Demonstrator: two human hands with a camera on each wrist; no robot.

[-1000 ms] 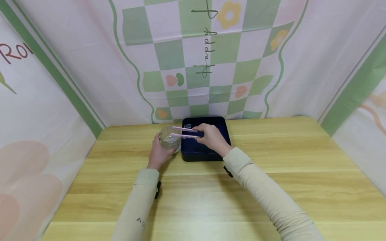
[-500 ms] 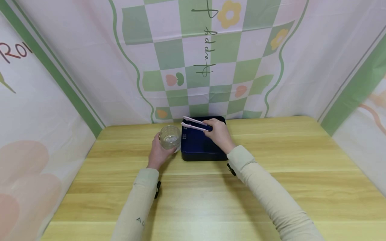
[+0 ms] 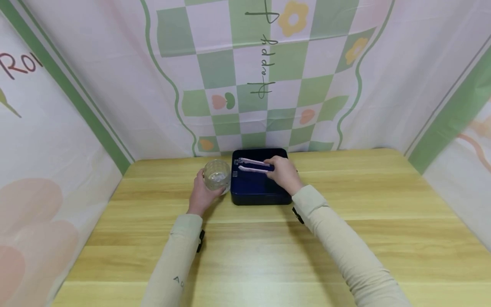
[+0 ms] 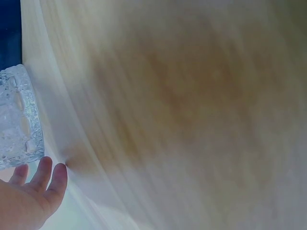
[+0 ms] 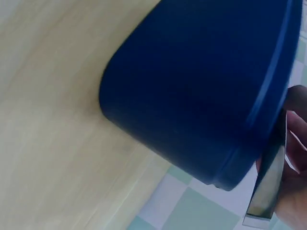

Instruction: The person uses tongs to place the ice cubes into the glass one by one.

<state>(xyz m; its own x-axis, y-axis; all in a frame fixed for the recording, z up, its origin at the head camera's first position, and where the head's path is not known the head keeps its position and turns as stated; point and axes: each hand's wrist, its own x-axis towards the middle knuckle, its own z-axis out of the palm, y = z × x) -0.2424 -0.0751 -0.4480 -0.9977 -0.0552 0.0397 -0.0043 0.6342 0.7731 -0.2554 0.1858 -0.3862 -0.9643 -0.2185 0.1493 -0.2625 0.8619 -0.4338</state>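
Observation:
On the left, my left hand [image 3: 203, 194] holds a clear patterned glass [image 3: 216, 174] by its side, with clear contents that I cannot make out. The left wrist view shows the fingers [image 4: 56, 184] against the lower part of that glass [image 4: 19, 117]. My right hand [image 3: 283, 171] grips a pair of tongs [image 3: 255, 162] with pale pink arms, spread apart above a dark blue box [image 3: 261, 199]. Small clear pieces [image 3: 235, 174] lie at the box's left side, near the tong tips. The right wrist view catches a shiny tong arm [image 5: 268, 184] beside the box wall [image 5: 192, 91].
Box and glass stand close together near the back edge of the wooden table [image 3: 245, 256]. Behind it hangs a printed cloth [image 3: 253, 72] with green checks, and more cloth closes off both sides.
My right hand has carried the tongs from above the glass, back and rightward, then down over the box's clear pieces. The left hand and the glass have stayed in place.

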